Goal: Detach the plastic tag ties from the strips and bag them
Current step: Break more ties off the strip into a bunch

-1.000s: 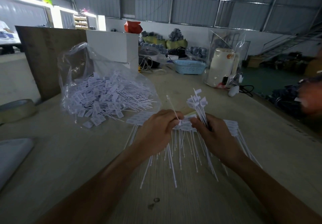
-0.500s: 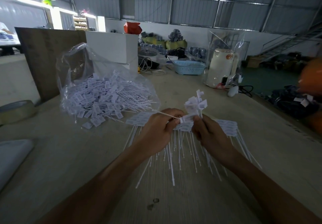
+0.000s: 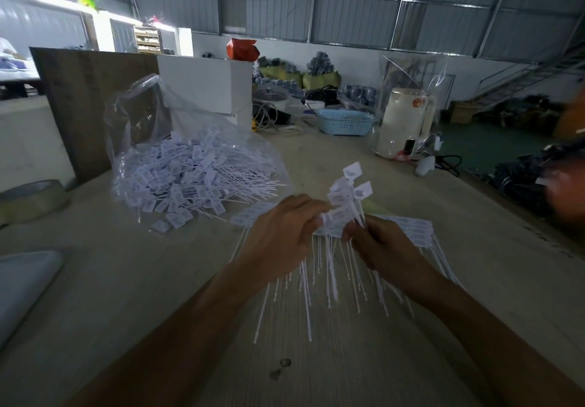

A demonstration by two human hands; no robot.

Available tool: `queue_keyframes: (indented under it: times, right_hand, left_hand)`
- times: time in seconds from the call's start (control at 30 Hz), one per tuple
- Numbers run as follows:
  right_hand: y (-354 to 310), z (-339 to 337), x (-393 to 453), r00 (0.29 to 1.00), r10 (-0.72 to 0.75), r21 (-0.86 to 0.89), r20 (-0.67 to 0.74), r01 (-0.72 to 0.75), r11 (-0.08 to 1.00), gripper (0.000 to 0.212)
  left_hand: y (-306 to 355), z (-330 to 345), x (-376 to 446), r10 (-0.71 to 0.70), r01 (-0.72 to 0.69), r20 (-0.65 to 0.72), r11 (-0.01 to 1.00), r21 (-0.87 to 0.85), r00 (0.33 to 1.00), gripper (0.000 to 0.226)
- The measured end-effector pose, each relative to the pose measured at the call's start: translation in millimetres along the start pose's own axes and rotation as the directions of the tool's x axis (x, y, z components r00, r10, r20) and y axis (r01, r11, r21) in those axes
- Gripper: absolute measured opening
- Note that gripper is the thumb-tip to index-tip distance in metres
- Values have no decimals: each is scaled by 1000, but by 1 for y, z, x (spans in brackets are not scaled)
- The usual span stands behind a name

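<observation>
A large metal-roofed workshop, with a pale wooden table (image 3: 133, 296) stretching away from me. On it, right under my hands, lies the strip of tag ties (image 3: 414, 231), white plastic, its row of flat label heads running left to right and its thin tails fanning toward me along the table. My left hand (image 3: 281, 235) curls its fingers onto a tie at the strip's middle, pinching near the head end. My right hand (image 3: 381, 248), touching close beside it, grips a bundle of detached ties (image 3: 353, 191) whose heads stand up and away from me above the knuckles. The tie being worked sits between the two hands, its long axis running near to far, so I judge the pull goes sideways off the strip. The clear plastic bag (image 3: 190, 166), already heaped with ties, lies far left, nearer my left hand. Further off, a tape roll (image 3: 31, 199) at left, a blue basket (image 3: 345, 121) and a cream kettle (image 3: 403, 121) at the far end.
</observation>
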State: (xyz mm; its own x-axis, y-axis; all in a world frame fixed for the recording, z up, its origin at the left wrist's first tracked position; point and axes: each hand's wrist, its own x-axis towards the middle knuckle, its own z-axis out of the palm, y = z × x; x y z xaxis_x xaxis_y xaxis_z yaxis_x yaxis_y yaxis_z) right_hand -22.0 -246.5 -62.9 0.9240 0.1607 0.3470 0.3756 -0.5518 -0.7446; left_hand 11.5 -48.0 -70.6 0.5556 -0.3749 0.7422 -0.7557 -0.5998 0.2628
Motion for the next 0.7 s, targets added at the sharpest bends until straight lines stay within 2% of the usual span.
queue_keyframes:
  times: [0.07, 0.13, 0.33, 0.5, 0.7]
  right_hand:
    - [-4, -1, -2, 994, 113, 277, -6, -107, 955, 34]
    - [-8, -2, -3, 985, 171, 380, 14, -164, 910, 34]
    - [-15, 4, -7, 970, 217, 433, 109, -243, 868, 43]
    - [-16, -4, -6, 974, 205, 439, 94, -226, 870, 35]
    - [-10, -13, -2, 967, 256, 521, -3, -217, 826, 34]
  left_hand:
    - [3, -2, 1, -24, 21, -44, 998, -53, 999, 25]
    - [7, -3, 2, -32, 28, -45, 996, -90, 998, 29]
    - [18, 1, -2, -5, 9, 21, 982, -186, 1000, 29]
    - [19, -1, 0, -9, 8, -6, 979, -202, 1000, 27]
    - [16, -1, -1, -15, 15, -21, 1000, -6, 1000, 34]
